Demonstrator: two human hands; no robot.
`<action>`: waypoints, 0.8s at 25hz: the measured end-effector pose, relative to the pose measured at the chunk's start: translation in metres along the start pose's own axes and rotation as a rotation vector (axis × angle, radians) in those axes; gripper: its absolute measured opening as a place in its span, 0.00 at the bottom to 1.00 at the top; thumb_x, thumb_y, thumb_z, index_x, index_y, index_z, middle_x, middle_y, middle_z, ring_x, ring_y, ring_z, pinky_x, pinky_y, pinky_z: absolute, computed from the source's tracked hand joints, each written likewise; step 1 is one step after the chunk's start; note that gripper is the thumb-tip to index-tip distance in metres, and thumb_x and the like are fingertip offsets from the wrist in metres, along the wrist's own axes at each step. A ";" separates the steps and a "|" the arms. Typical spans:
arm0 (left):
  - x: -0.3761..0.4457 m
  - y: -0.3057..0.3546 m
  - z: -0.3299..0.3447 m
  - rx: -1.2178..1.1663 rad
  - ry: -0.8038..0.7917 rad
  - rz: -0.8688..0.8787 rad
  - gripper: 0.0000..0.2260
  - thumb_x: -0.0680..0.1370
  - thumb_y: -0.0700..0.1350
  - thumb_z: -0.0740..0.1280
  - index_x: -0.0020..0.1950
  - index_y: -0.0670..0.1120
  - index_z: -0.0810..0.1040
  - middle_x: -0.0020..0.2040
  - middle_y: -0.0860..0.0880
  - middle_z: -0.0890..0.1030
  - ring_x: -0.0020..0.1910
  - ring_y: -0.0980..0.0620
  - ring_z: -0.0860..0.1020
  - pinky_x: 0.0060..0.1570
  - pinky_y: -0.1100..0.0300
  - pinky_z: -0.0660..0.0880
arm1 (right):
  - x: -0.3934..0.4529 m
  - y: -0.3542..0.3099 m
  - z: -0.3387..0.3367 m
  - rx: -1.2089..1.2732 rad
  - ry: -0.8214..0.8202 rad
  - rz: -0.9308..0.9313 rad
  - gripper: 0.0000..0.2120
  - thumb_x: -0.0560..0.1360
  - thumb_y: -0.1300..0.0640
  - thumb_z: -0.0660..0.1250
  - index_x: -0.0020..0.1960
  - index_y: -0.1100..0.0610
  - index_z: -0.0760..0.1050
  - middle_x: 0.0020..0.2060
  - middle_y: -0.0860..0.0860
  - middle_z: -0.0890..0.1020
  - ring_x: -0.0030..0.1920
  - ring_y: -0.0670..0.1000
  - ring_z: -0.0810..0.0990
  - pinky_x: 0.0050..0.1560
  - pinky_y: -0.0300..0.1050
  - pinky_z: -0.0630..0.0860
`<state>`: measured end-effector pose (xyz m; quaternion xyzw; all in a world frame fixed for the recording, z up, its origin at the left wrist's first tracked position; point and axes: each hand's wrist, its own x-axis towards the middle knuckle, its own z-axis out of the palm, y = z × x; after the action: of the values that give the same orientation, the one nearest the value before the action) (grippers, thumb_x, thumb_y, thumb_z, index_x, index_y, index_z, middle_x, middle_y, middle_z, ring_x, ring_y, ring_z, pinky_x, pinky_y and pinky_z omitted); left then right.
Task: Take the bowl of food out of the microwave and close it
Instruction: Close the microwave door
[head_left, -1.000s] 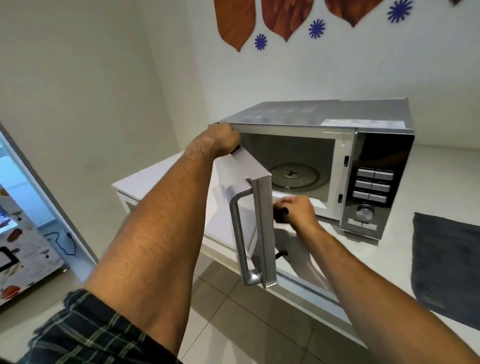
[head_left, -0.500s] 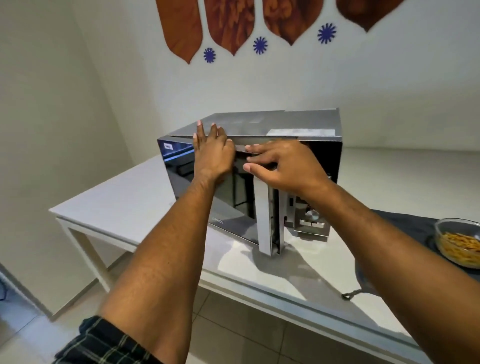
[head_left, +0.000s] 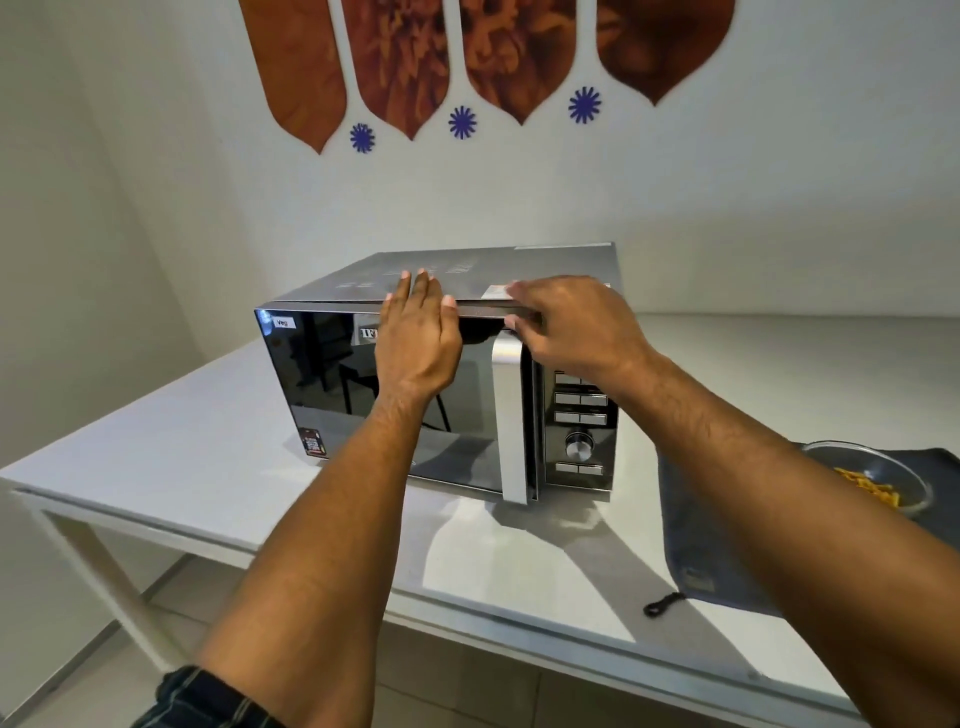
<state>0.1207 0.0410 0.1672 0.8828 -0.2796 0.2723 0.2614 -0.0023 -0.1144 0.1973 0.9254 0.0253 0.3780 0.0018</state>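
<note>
A silver microwave (head_left: 519, 265) with a dark glass door (head_left: 332, 379) stands on the white table (head_left: 208, 467). The door lies flat against the front. My left hand (head_left: 415, 338) presses flat on the upper part of the door, fingers reaching over the top edge. My right hand (head_left: 576, 327) rests on the top right corner of the door, above the silver handle (head_left: 511, 426). A glass bowl (head_left: 878, 478) with yellow food sits on a dark cloth at the right, partly behind my right forearm.
The dark grey cloth (head_left: 696, 545) lies on the table right of the microwave, a small black loop at its front corner. The table's front edge runs close to me, with tiled floor below. A wall with brown and blue decorations stands behind.
The door has swung from wide open to flat against the microwave front. Both hands moved onto the door's top. The view shifted left, bringing the bowl into sight.
</note>
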 end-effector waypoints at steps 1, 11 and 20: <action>-0.002 0.002 0.003 0.011 -0.002 0.031 0.28 0.84 0.55 0.44 0.81 0.43 0.57 0.82 0.47 0.57 0.81 0.50 0.50 0.79 0.52 0.45 | -0.001 0.007 -0.001 -0.074 0.004 0.077 0.21 0.78 0.39 0.63 0.59 0.54 0.81 0.51 0.50 0.87 0.52 0.56 0.84 0.52 0.51 0.78; 0.001 0.005 0.018 0.095 0.031 0.069 0.27 0.85 0.55 0.44 0.81 0.43 0.56 0.82 0.47 0.55 0.81 0.52 0.51 0.79 0.54 0.45 | -0.004 0.018 0.009 -0.249 -0.062 0.262 0.33 0.76 0.28 0.53 0.56 0.52 0.83 0.43 0.50 0.86 0.44 0.53 0.83 0.40 0.45 0.76; 0.007 0.009 0.021 0.122 0.025 0.083 0.27 0.85 0.55 0.44 0.80 0.42 0.60 0.81 0.45 0.60 0.81 0.49 0.55 0.79 0.53 0.48 | -0.002 0.016 0.009 -0.356 -0.055 0.268 0.29 0.78 0.32 0.55 0.55 0.53 0.83 0.42 0.51 0.86 0.44 0.53 0.83 0.43 0.48 0.79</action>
<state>0.1265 0.0188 0.1592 0.8813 -0.2956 0.3106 0.1988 0.0031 -0.1305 0.1899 0.9156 -0.1650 0.3479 0.1157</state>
